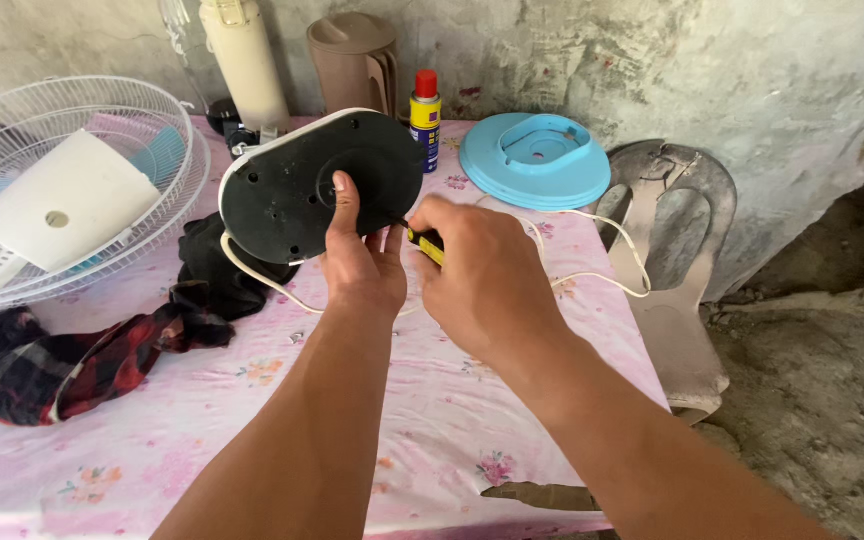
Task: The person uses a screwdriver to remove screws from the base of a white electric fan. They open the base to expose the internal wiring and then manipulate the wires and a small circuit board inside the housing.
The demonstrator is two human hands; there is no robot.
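My left hand [360, 260] grips the lower edge of a fan base [302, 185], tilted up so its black oval underside faces me; my thumb lies on the black plate. My right hand [482, 275] is closed round a screwdriver with a yellow and black handle [426, 243], its tip pointing at the right side of the black plate. A white power cord [592, 275] runs from the base across the pink flowered tablecloth [252, 420].
A white fan grille [177, 160] with a white panel lies at the left. A black rag and a red checked cloth [72, 365] lie below the base. A spray can [425, 115], a beige jug [355, 60] and a light blue round cover [537, 160] stand behind. A worn plastic chair [672, 260] is at the right.
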